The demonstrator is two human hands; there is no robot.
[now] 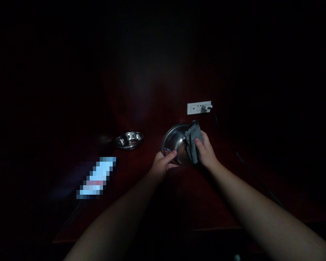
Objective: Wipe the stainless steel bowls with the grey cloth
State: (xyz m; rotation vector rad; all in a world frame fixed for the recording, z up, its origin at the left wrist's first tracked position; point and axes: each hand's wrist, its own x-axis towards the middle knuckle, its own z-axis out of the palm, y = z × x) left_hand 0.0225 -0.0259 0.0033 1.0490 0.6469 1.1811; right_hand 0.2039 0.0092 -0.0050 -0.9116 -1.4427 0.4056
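A shiny metal bowl [176, 139] is held tilted above the dark red table, its curved surface catching the light. My left hand [163, 163] grips the bowl's lower left rim, thumb on the near face and fingers behind. In my right hand [205, 150] is a folded grey cloth [193, 141], pinched with the thumb on top. The cloth lies against the right side of the bowl and covers part of it. Whether the right fingers also hold the rim is hidden.
A second metal bowl [129, 140] stands on the table [141, 170] to the left. Nearer is a bright pixelated screen [97, 177]. A white wall socket [195, 108] with a plug is at the back; a dark cable [250, 168] runs along the right. The surroundings are very dark.
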